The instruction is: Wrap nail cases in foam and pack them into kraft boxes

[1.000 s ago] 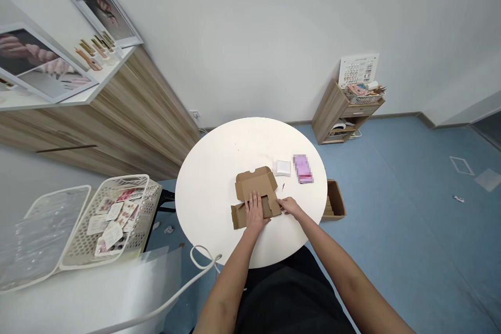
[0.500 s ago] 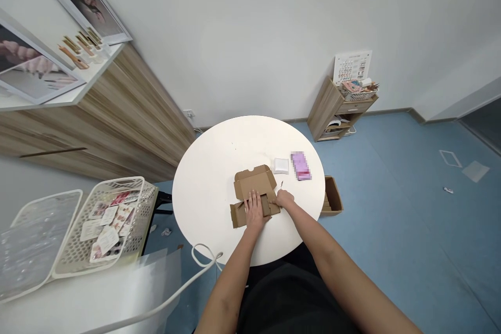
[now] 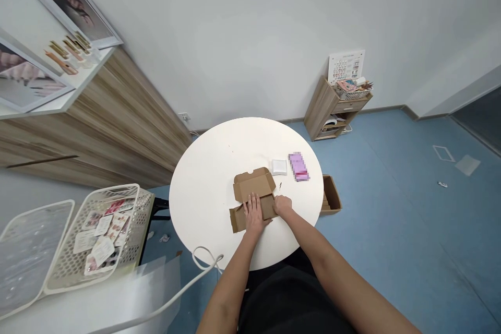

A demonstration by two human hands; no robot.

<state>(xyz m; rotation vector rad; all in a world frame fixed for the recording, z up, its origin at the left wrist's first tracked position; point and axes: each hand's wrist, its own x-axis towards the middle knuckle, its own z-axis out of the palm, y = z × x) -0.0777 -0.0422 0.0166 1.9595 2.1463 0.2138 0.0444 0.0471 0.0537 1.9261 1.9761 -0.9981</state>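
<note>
"As I watch this feed from my desk, what sits left of the hands?"

"Well left of the left hand, there's a basket [image 3: 113, 191] of printed cards, just off a round white table [image 3: 203, 188]."

"And the hands?"

"The left hand [image 3: 254, 215] lies flat, fingers spread, on a brown cardboard box [image 3: 254, 186], its lid folded open beyond the hands. The right hand [image 3: 282, 205] sits curled at the box's right end; I can't tell whether it's gripping."

"Further right?"

"Just beyond the right hand, a white packet [image 3: 279, 167] and a blurred pink packet [image 3: 298, 166] lie on the table. Right of that hand, a small open box [image 3: 332, 194] sits on the floor."
</note>
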